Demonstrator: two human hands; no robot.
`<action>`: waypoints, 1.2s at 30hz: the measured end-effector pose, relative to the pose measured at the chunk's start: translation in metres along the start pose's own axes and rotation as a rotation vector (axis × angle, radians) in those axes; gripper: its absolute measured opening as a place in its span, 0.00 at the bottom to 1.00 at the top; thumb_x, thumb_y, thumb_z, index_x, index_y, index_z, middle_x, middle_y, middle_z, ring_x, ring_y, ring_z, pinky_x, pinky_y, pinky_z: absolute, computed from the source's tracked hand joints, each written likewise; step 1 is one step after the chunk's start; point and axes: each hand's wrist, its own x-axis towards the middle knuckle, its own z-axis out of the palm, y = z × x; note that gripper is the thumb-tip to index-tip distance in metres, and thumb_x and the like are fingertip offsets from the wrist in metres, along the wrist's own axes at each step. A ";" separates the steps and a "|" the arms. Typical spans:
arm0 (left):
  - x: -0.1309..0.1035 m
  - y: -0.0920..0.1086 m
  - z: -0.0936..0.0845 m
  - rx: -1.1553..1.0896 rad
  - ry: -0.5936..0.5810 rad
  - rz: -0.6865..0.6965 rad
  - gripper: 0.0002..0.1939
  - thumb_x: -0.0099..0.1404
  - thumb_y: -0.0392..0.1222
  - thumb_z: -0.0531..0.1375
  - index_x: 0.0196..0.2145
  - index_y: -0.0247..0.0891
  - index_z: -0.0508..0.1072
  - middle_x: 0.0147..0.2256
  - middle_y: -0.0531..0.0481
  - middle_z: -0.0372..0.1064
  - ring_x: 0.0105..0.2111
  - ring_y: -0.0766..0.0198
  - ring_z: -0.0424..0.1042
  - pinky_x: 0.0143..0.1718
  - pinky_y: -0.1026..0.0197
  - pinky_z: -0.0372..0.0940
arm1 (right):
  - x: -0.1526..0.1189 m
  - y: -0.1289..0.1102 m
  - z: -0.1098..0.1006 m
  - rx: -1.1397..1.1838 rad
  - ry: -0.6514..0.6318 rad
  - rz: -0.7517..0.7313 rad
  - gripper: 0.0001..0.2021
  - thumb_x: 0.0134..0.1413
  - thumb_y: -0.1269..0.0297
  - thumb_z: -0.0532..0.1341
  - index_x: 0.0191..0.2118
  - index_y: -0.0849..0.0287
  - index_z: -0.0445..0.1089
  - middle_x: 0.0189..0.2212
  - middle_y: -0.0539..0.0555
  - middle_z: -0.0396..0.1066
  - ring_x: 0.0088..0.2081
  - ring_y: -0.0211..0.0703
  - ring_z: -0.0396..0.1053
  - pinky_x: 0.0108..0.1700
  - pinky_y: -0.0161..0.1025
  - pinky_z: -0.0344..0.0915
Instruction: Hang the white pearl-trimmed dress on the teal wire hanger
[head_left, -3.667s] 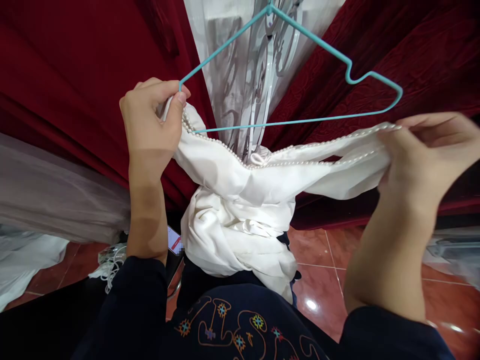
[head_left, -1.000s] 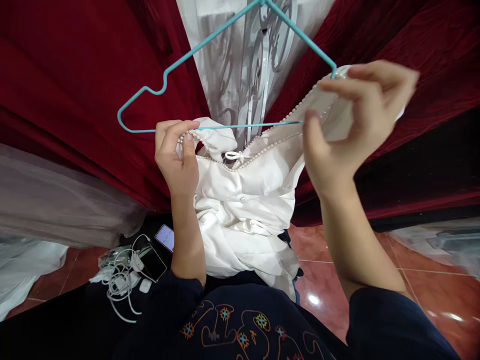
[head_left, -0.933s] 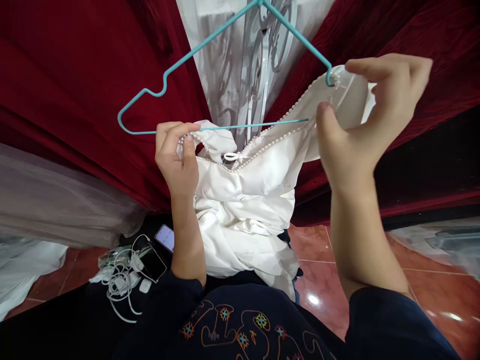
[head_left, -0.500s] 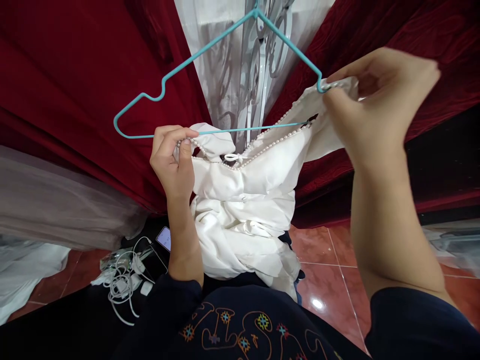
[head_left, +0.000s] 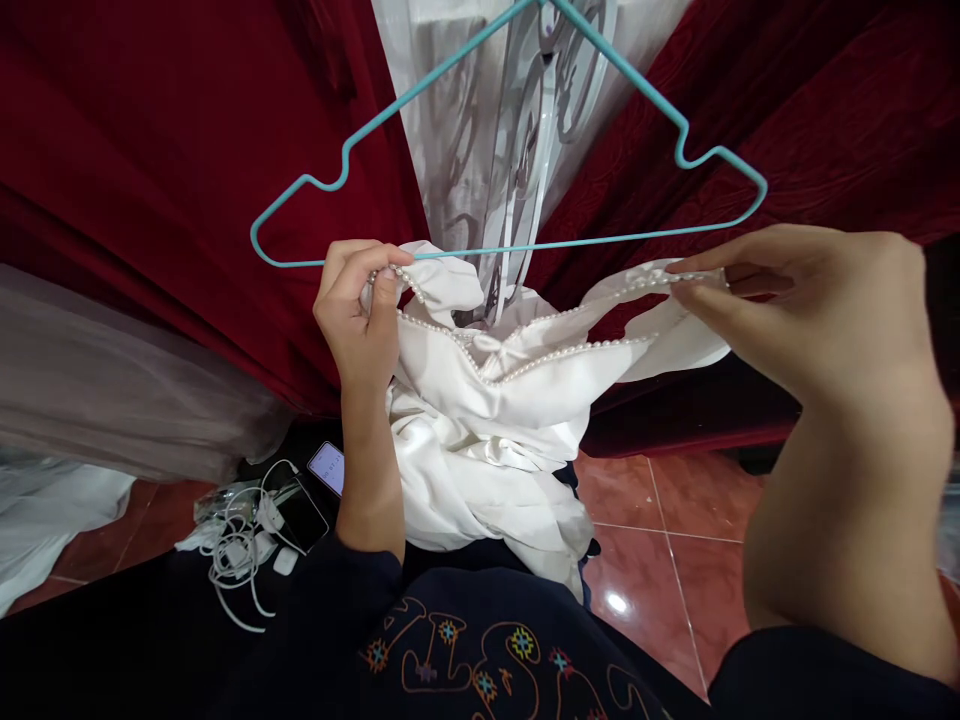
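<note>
A white dress point(head_left: 517, 400) with pearl-beaded edging hangs bunched between my hands, its lower part heaped on my lap. My left hand point(head_left: 360, 310) pinches the beaded edge of the left sleeve together with the bottom bar of a turquoise clothes hanger point(head_left: 585, 243). My right hand point(head_left: 817, 310) is closed on the beaded edge of the right sleeve, stretching it out to the side. The hanger's right end stands free of the dress, above my right hand. Its top runs out of view.
Dark red curtains point(head_left: 187, 120) hang on both sides, with a white ornamental metal frame point(head_left: 529, 150) between them. At lower left lie tangled white cables point(head_left: 236, 560), a lit phone point(head_left: 326, 466) and a white case point(head_left: 285, 561). Reddish tiles point(head_left: 637, 570) cover the floor.
My right hand has moved right and down, drawing the right sleeve off the hanger's end. The hanger's right shoulder is now fully exposed. My left hand keeps its pinch.
</note>
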 end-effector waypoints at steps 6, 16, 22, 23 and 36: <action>-0.003 0.000 0.002 -0.092 -0.006 0.068 0.12 0.80 0.54 0.63 0.43 0.49 0.84 0.41 0.47 0.73 0.45 0.54 0.76 0.49 0.50 0.73 | 0.013 -0.024 0.042 0.244 0.123 -0.532 0.07 0.62 0.63 0.69 0.44 0.50 0.83 0.51 0.57 0.78 0.50 0.49 0.77 0.45 0.46 0.72; -0.037 0.001 -0.009 0.060 0.276 0.094 0.11 0.78 0.50 0.64 0.42 0.43 0.83 0.44 0.47 0.74 0.49 0.53 0.77 0.53 0.47 0.74 | -0.003 -0.026 0.086 0.473 0.237 -0.393 0.04 0.67 0.64 0.66 0.43 0.57 0.79 0.39 0.55 0.78 0.39 0.40 0.73 0.39 0.40 0.64; -0.029 -0.046 -0.041 0.178 0.474 -0.132 0.06 0.65 0.36 0.66 0.38 0.41 0.84 0.34 0.49 0.73 0.34 0.60 0.74 0.36 0.53 0.68 | 0.001 -0.019 0.067 0.437 0.221 -0.430 0.04 0.64 0.62 0.67 0.40 0.53 0.81 0.37 0.53 0.81 0.40 0.45 0.78 0.43 0.45 0.71; -0.020 -0.055 -0.046 0.183 0.472 -0.145 0.07 0.64 0.35 0.65 0.39 0.40 0.83 0.33 0.50 0.73 0.32 0.61 0.73 0.35 0.53 0.68 | 0.002 -0.019 0.065 0.433 0.210 -0.431 0.04 0.64 0.61 0.67 0.40 0.53 0.81 0.37 0.53 0.81 0.40 0.45 0.79 0.44 0.46 0.72; 0.111 -0.025 -0.025 0.120 0.177 0.017 0.30 0.51 0.01 0.58 0.42 0.27 0.78 0.33 0.57 0.77 0.33 0.69 0.79 0.33 0.68 0.68 | -0.001 -0.029 0.067 0.484 0.178 -0.391 0.03 0.63 0.66 0.68 0.39 0.57 0.81 0.38 0.54 0.82 0.39 0.40 0.78 0.34 0.37 0.66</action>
